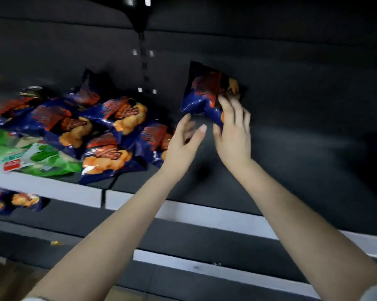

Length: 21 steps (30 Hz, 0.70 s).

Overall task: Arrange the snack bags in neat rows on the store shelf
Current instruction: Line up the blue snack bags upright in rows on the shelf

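So the blue snack bag (201,92) is stood up on end near the back of the shelf (292,148), tilted a bit, with the orange snack picture turned forward. It's gripped at its lower right part by the right hand (233,131): the fingers (226,105) are wrapped over the front and the thumb is tucked against the bottom edge, so the bag is properly grasped.

The left hand (183,144) is held just left of those fingers, below the bag's lower corner. Its fingers are spread and released, and nothing is held in it. Whether the corner is actually touched can't be told, since it's all a bit blurry.

Further left of both hands, a messy pile of blue bags (92,127) is heaped on the same shelf, lying flat and overlapping at all angles. A green bag (35,157) is laid at the front left of that heap, touching it.

Up and left of the gripped bag, a slotted upright (144,66) is seen on the back wall. Below the wrists, the shelf's white front strip (205,213) is crossed by both forearms. One more blue bag (11,200) is seen on the lower shelf (74,216), far down and left of the fingers.
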Each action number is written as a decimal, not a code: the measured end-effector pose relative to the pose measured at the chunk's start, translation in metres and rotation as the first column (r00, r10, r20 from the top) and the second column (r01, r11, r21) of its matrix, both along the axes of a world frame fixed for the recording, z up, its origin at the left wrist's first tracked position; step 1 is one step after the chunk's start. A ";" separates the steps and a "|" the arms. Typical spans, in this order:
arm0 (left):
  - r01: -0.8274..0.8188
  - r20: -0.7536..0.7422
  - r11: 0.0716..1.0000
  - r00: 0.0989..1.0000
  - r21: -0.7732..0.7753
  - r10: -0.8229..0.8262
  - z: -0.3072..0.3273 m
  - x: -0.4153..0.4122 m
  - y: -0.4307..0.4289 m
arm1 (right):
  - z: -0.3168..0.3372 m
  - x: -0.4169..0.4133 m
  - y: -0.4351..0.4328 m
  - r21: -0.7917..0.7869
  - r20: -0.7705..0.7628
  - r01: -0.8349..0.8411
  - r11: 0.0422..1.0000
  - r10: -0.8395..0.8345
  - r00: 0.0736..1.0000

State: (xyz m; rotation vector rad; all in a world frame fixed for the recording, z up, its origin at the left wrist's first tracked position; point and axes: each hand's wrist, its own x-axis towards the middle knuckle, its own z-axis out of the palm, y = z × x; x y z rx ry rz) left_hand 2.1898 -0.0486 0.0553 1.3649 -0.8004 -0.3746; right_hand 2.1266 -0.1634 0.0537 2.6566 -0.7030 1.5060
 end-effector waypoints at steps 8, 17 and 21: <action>0.166 -0.439 0.960 0.862 -0.227 -0.253 -0.005 -0.092 -0.088 | -0.041 -0.154 -0.030 -0.077 -0.341 0.047 0.996 -0.071 0.937; 0.310 -0.231 0.949 0.921 -0.050 -0.313 -0.015 -0.142 -0.135 | -0.031 -0.237 -0.046 0.003 -0.092 0.424 0.906 -0.422 0.902; 0.435 -0.031 0.898 0.900 0.068 -0.434 -0.013 -0.166 -0.149 | -0.026 -0.240 -0.054 0.168 -0.204 0.496 0.852 -0.462 0.863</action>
